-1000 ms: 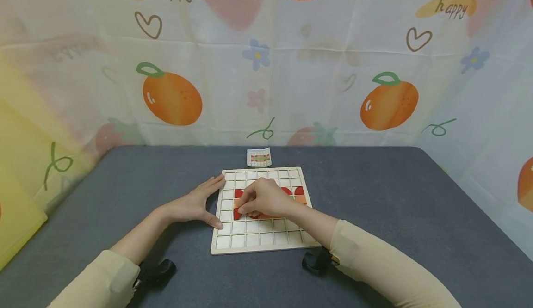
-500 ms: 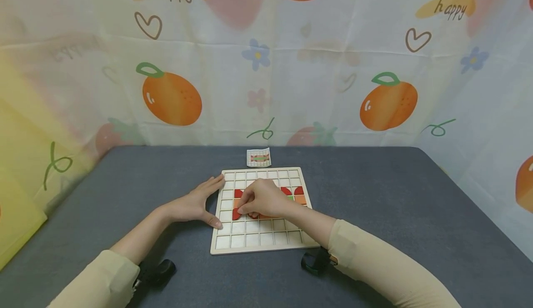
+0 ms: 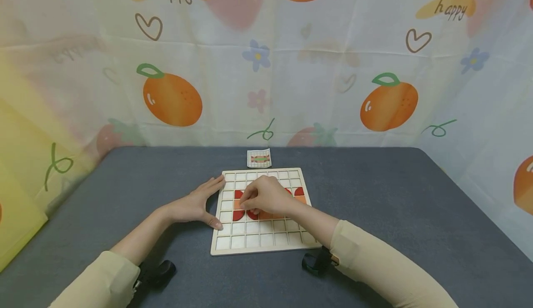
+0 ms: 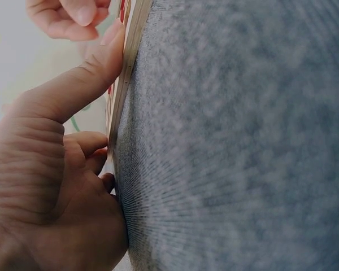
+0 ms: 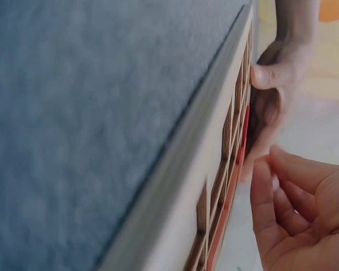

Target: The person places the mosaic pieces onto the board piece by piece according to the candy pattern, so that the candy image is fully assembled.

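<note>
A square wooden grid board (image 3: 245,254) lies on the dark table. My left hand (image 3: 193,205) spreads along its left edge, thumb and fingertips touching the frame. Over the middle of the board is my right hand (image 3: 266,197), its fingers bent and the thumb and forefinger tips together; no piece shows between them in the right wrist view. Just below those fingertips a red rounded piece (image 3: 238,216) sits in a cell. A second red piece (image 3: 252,215) and an orange strip of pieces (image 3: 266,216) lie beside it, partly hidden by the right hand.
A small pattern card (image 3: 259,158) lies behind the board. Red (image 3: 299,191) and orange (image 3: 300,199) pieces fill cells on the right side. The grey table (image 3: 374,197) extends around the board, with a fruit-printed cloth (image 3: 300,67) hanging behind it.
My right fingertips have lifted slightly up and to the right, off the lower-left red piece, which now shows whole in its cell. The left hand has stayed in place.
</note>
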Tool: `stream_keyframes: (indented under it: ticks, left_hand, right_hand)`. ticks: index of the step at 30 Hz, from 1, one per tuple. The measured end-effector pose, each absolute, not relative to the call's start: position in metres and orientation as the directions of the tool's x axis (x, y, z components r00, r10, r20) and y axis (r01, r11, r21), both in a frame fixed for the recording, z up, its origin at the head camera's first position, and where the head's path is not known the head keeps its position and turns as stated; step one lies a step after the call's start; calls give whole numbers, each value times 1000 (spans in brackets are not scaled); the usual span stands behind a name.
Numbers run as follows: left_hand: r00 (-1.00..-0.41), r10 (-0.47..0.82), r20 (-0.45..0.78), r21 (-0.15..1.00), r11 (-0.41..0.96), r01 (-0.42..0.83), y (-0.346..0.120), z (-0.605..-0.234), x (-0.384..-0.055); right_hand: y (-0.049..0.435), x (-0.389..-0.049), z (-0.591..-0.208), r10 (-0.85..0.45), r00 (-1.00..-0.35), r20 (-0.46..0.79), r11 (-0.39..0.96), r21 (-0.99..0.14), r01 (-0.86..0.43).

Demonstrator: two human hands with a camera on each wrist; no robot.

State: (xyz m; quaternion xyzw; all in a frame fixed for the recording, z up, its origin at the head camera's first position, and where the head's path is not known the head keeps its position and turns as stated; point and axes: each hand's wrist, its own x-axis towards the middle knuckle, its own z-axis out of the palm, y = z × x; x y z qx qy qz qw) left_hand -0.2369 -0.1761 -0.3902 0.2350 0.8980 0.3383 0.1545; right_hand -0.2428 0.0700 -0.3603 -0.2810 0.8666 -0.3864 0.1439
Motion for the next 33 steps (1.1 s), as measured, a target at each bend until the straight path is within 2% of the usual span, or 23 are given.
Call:
stream_keyframes:
  ticks: [9,14,23,28,33]
  left_hand:
    - [-846,517,-132,682,666,301,-175,-390,-237]
    - [-846,517,-132,675,672,306,-174,-390,-237]
    - [-839,529,-126,667,672,323,-177,-393,-236]
    - [-840,528,-126,670,670,320,-179,-394,-236]
    - [-839,530,-120,673,665,323,-180,-393,-236]
  right_hand:
    - [95,-255,-354,-552,-834,-29,539,-775,-330]
    - [121,-260,-348,-476,-879,-14,567,-769,-294]
    - [170,-274,-345,-332,-942,57,647,-713,-271]
    - [190,-279,-345,-283,-957,70,668,-701,-249]
    - [203,-283,-345,-255,-961,105,725,-638,-262]
